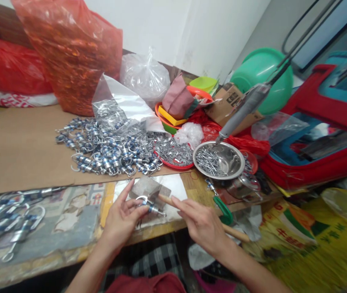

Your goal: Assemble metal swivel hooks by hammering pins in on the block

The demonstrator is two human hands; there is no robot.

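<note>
i have my left hand (121, 217) pinching a fitting (154, 209), right hand (202, 221) gripping a hammer (165, 199); poor aim could bruise the thumb (142, 211).

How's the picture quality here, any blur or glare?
Head view: metal pieces at left and the yellow sack at right look smeared; head view: highlights gleam on the knotted bag and steel bowl; head view: left hand and right hand look sharper.

The right hand (202, 223) hides part of the wooden handle (236, 233), while the view's left edge crops blurred metal fittings (23, 230).
</note>
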